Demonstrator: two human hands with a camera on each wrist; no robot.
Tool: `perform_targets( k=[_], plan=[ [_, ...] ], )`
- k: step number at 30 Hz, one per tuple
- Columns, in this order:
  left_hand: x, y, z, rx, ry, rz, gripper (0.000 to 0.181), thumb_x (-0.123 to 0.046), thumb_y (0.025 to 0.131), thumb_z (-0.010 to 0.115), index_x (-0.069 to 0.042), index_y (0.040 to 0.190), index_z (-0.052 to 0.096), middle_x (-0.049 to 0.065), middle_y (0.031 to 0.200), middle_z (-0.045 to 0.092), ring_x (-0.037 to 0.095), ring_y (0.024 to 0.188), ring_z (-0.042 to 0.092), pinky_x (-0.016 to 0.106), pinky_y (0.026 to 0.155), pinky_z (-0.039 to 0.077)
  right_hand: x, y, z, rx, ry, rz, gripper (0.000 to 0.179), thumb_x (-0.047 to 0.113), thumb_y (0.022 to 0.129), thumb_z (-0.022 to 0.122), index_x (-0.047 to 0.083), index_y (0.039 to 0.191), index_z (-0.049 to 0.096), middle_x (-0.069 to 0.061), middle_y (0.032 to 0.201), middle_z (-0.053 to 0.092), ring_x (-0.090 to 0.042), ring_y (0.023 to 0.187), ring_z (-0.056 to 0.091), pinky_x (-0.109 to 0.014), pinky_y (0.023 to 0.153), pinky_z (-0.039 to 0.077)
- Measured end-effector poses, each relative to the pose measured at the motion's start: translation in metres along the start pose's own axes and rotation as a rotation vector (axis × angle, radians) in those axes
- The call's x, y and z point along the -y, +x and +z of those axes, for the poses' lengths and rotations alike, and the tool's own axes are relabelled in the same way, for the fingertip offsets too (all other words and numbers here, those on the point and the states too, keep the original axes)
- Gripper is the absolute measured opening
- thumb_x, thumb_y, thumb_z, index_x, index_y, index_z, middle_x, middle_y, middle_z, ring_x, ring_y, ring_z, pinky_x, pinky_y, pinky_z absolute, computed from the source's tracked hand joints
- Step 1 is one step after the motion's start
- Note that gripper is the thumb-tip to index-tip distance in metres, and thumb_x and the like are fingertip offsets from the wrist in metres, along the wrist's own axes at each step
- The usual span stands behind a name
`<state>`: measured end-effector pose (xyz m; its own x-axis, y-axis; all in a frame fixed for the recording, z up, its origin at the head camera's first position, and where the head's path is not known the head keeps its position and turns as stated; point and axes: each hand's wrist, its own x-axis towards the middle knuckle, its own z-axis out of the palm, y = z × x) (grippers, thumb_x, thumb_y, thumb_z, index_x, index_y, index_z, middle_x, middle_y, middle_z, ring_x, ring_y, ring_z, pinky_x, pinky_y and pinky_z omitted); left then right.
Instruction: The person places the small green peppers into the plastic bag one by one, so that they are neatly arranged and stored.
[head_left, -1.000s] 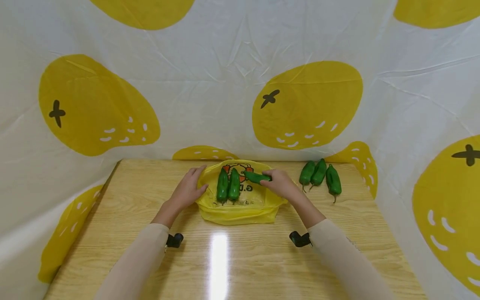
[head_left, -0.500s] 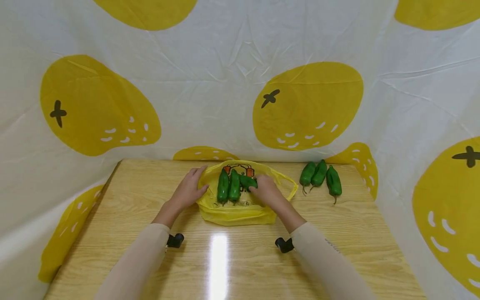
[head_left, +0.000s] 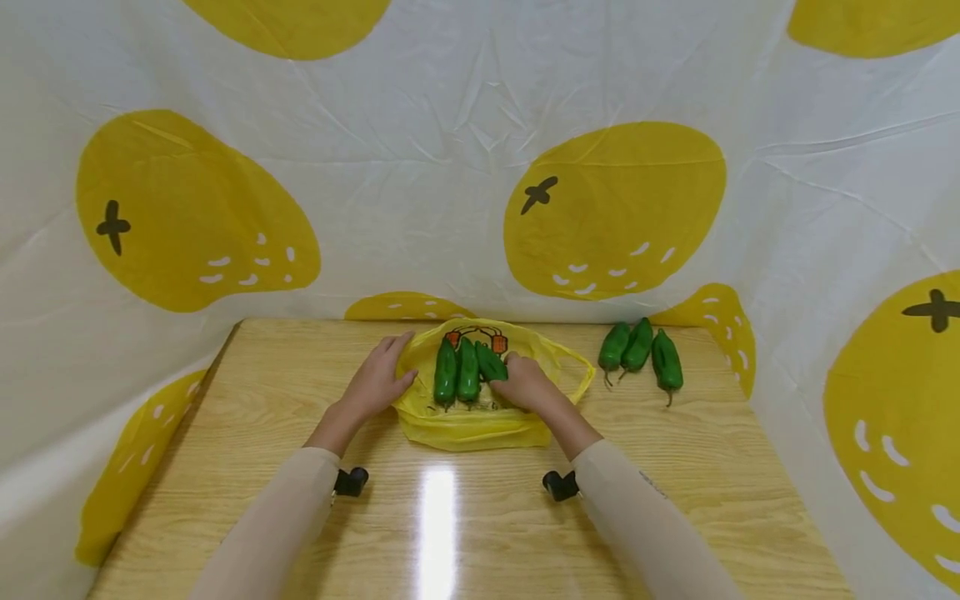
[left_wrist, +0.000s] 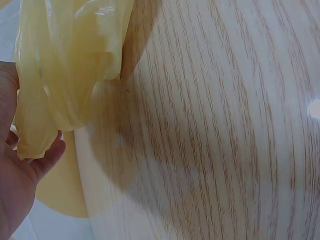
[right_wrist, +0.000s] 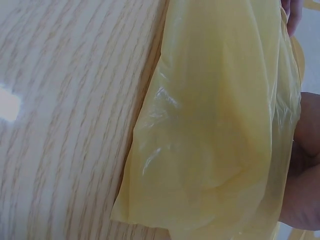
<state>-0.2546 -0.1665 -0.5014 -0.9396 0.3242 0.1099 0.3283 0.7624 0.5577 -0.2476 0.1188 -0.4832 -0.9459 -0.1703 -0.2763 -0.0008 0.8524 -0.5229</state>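
Observation:
A yellow plastic bag (head_left: 472, 435) lies with its mouth spread wide on the wooden table. My left hand (head_left: 375, 379) holds its left rim; in the left wrist view the film (left_wrist: 70, 55) hangs between thumb and fingers. Two green peppers, one (head_left: 446, 373) beside another (head_left: 468, 372), lie side by side inside. My right hand (head_left: 527, 383) reaches into the bag and grips a third green pepper (head_left: 491, 362), slanted against its neighbour. From the right wrist, the bag's film (right_wrist: 215, 120) covers most of that hand (right_wrist: 302, 195) and hides the peppers.
Three more green peppers, left (head_left: 614, 347), middle (head_left: 637, 347) and right (head_left: 667, 362), lie at the table's back right. A bag handle loop (head_left: 583, 375) sticks out to the right. A white sheet with yellow fruit prints (head_left: 420, 208) encloses the table's back and sides.
My right hand has moved left into the bag with its pepper, bringing it beside the other two. The bag's right handle has come into sight. My left hand has stayed put.

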Motion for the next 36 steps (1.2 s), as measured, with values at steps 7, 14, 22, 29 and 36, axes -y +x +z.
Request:
perform_targets(
  k=[7, 14, 22, 29, 36],
  plan=[
    [0.0025, 0.0007, 0.0014, -0.007, -0.001, 0.001, 0.070, -0.022, 0.099, 0.069, -0.010, 0.160, 0.036, 0.023, 0.152, 0.046, 0.043, 0.139, 0.048, 0.059, 0.114, 0.043, 0.0024, 0.0053, 0.0006, 0.050, 0.022, -0.005, 0.049, 0.026, 0.100, 0.068, -0.011, 0.129, 0.052, -0.019, 0.101, 0.064, -0.026, 0.083, 0.062, -0.036, 0.068, 0.053],
    [0.0001, 0.0007, 0.0004, -0.004, 0.000, 0.000, 0.071, -0.021, 0.098, 0.070, -0.010, 0.160, 0.036, 0.024, 0.152, 0.046, 0.044, 0.139, 0.047, 0.060, 0.113, 0.043, 0.0033, 0.0027, -0.0004, 0.087, 0.082, 0.008, 0.044, 0.026, 0.104, 0.062, -0.009, 0.129, 0.054, -0.012, 0.088, 0.056, -0.020, 0.068, 0.053, -0.030, 0.058, 0.044],
    [-0.0022, 0.0002, -0.0020, 0.011, 0.000, -0.011, 0.072, -0.023, 0.100, 0.068, -0.012, 0.161, 0.034, 0.024, 0.153, 0.045, 0.043, 0.140, 0.047, 0.060, 0.114, 0.043, 0.0036, 0.0016, 0.0006, 0.102, 0.142, 0.009, 0.037, 0.023, 0.105, 0.060, -0.007, 0.125, 0.054, -0.007, 0.079, 0.048, -0.017, 0.058, 0.045, -0.029, 0.051, 0.040],
    [-0.0024, 0.0007, -0.0025, 0.011, 0.000, -0.016, 0.071, -0.023, 0.100, 0.068, -0.012, 0.161, 0.034, 0.024, 0.153, 0.045, 0.043, 0.140, 0.047, 0.060, 0.114, 0.043, 0.0021, 0.0025, 0.0017, 0.095, 0.148, 0.006, 0.033, 0.023, 0.104, 0.061, -0.006, 0.119, 0.056, -0.008, 0.079, 0.049, -0.017, 0.058, 0.046, -0.029, 0.052, 0.040],
    [-0.0021, 0.0015, -0.0023, 0.004, 0.004, -0.009, 0.071, -0.023, 0.099, 0.069, -0.010, 0.161, 0.035, 0.024, 0.151, 0.046, 0.043, 0.138, 0.049, 0.059, 0.113, 0.044, 0.0043, 0.0001, -0.0009, 0.098, 0.149, 0.022, 0.053, 0.026, 0.105, 0.060, -0.012, 0.140, 0.047, -0.006, 0.076, 0.050, -0.014, 0.052, 0.043, -0.028, 0.048, 0.040]
  ],
)
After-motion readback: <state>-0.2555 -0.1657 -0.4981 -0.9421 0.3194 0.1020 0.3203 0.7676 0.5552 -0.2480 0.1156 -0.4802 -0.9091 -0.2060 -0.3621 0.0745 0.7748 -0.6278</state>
